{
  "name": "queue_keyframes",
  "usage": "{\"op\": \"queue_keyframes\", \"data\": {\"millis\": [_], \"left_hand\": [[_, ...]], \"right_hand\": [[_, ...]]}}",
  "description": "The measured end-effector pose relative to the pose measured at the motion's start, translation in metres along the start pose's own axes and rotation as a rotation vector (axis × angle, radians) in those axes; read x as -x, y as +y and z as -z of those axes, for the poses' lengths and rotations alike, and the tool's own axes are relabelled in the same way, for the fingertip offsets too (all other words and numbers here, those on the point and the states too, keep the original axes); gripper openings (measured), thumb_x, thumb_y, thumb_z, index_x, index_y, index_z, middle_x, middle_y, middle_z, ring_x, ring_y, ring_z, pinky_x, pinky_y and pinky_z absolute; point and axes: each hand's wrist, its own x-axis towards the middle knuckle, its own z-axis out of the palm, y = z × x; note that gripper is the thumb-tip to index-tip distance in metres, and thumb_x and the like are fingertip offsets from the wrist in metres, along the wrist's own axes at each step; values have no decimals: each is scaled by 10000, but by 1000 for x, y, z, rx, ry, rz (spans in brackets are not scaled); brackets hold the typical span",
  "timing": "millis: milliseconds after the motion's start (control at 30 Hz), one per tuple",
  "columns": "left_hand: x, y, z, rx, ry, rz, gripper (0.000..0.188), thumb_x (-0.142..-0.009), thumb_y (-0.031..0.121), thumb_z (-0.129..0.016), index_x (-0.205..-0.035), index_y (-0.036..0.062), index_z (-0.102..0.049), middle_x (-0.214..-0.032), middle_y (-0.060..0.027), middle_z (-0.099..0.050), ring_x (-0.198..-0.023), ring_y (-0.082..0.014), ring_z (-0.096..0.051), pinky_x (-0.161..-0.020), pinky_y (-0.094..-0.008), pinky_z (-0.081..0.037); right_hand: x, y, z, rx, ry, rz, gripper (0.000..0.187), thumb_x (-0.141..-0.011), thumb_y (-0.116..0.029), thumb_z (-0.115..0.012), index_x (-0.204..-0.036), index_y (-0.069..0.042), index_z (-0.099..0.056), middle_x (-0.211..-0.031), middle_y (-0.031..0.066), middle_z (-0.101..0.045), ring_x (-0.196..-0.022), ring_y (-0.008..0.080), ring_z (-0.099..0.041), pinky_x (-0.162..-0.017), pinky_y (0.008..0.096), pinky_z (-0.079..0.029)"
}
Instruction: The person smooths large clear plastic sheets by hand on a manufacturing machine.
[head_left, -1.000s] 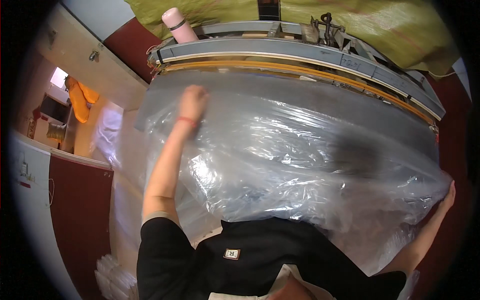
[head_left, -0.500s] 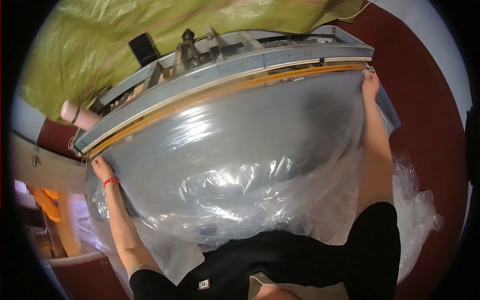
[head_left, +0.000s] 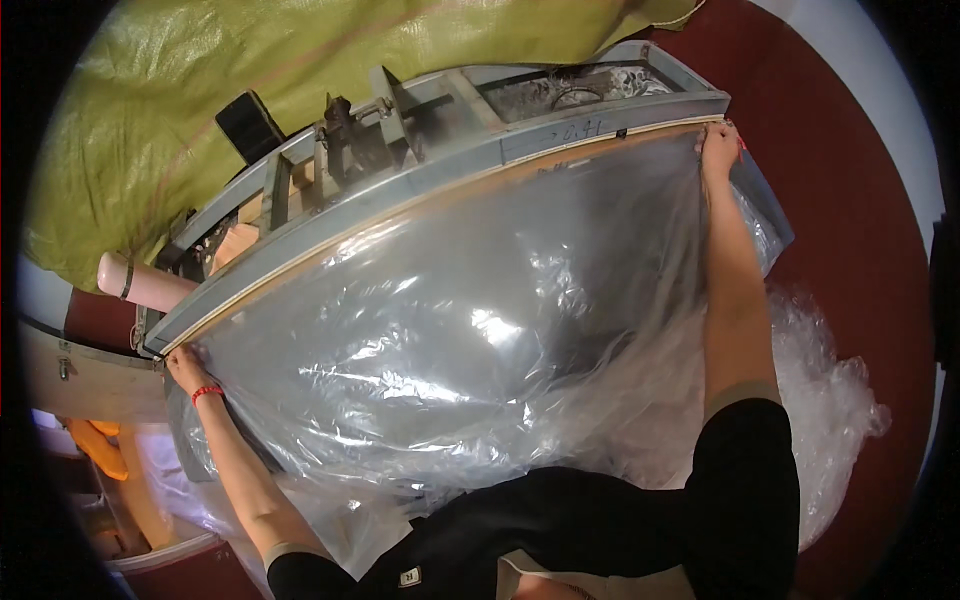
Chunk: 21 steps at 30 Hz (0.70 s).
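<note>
A wide sheet of clear plastic film (head_left: 430, 300) stretches between my hands, along the near side of a long grey metal frame (head_left: 440, 165). My left hand (head_left: 187, 370) pinches the film at the frame's left end; a red bracelet (head_left: 207, 391) circles that wrist. At the frame's right end my right hand (head_left: 720, 150) is closed on the film's other corner. Between the hands the film's far edge lies along the pale strip (head_left: 420, 198) on the frame's near side. The film is wrinkled and glossy, and it hangs down toward my body.
Behind the frame spreads a yellow-green woven sheet (head_left: 330, 45) with a black phone (head_left: 250, 127) on it. A pink bottle (head_left: 145, 283) lies by the frame's left end. Crumpled film (head_left: 820, 420) is heaped at the right on the dark red floor (head_left: 830, 200).
The film's far edge has come up against the frame's pale strip, and the bright orange strip is now dulled or covered. Both hands have moved closer to the frame, still gripping the film.
</note>
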Motion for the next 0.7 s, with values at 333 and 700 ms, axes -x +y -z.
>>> {"op": "queue_keyframes", "data": {"millis": [333,700], "left_hand": [[-11,-13,20,-24,54,27,134,-801,127,-484,-822,2,-528,-771,-34,-535,-674,-116,-501,-592,-241,-439],[110,143,46,-67,-486,-139,30,-817,67,-497,-816,50,-522,-737,18,-521,-638,-50,-469,-573,-182,-376]], "right_hand": [[17,-18,-3,130,-47,-13,252,-811,-241,-548,-773,8,-554,-707,71,-557,-595,125,-522,-507,247,-450],[52,-96,124,907,313,329,303,-770,-270,-573,-933,-21,-629,-898,127,-630,-810,192,-590,-755,292,-434]]}}
